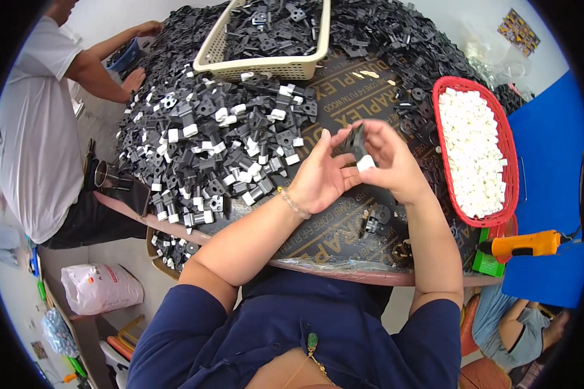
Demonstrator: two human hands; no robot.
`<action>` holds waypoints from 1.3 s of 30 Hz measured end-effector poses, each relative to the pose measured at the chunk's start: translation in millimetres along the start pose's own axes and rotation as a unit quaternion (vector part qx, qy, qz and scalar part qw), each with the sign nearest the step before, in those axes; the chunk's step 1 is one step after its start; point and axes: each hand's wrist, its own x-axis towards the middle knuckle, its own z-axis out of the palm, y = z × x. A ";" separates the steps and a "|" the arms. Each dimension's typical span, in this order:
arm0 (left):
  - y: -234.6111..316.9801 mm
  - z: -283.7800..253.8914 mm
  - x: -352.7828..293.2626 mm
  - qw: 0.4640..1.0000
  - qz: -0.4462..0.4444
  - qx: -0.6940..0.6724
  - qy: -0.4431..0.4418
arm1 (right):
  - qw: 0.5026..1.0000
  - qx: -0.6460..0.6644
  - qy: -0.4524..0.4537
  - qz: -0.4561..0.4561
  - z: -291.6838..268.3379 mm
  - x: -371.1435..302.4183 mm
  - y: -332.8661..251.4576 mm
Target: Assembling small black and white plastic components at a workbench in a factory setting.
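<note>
My right hand (396,165) is closed around a black plastic part (355,144), its thumb by the white block (366,163) at the part's near end. Beside it, my left hand (324,172) is palm up with thumb and fingers apart. Its fingertips reach to the part, and some are hidden behind it. To the left spreads a heap of black parts with white ends (207,139). On the right, a red basket (514,188) holds many small white blocks (474,152). A few loose black parts (375,219) lie on the dark printed board (305,227) below my hands.
A cream basket (259,68) of black parts stands at the back, amid a large black pile (409,39). An orange power tool (525,244) lies at the right edge by a green box (488,264). Another person (39,129) works at the left; someone else (516,330) sits lower right.
</note>
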 end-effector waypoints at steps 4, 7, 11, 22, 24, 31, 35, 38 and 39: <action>-5.4 -22.5 9.8 1.000 -0.008 0.004 -0.003 | 0.984 -0.163 -0.004 -0.067 49.2 57.0 -11.3; 1.8 -30.5 12.2 0.999 -0.009 0.019 0.037 | 0.953 -0.276 -0.013 -0.126 88.7 111.2 -12.3; 3.8 -29.7 17.3 0.999 0.013 -0.010 0.041 | 0.771 -0.522 0.078 -0.357 119.0 174.8 12.6; -1.5 -36.7 15.0 0.996 -0.030 -0.032 0.078 | 0.435 -0.867 0.242 -0.012 -99.9 88.2 46.4; 0.0 -38.6 14.1 0.996 -0.027 -0.022 0.079 | 0.462 -0.860 0.206 0.068 -107.7 73.8 50.9; 0.5 -26.7 9.9 0.981 0.081 0.156 0.083 | 0.692 -0.710 0.129 0.017 -74.9 16.2 20.4; -5.9 -16.8 8.7 0.931 0.156 0.327 0.037 | 0.733 -0.663 0.150 -0.003 -59.0 -10.2 1.2; -11.4 -17.7 7.3 0.915 0.152 0.372 0.026 | 0.737 -0.664 0.129 -0.011 -59.4 -20.7 13.3; -13.3 -18.0 8.5 0.904 0.162 0.396 0.017 | 0.739 -0.664 0.113 -0.003 -62.0 -21.4 20.3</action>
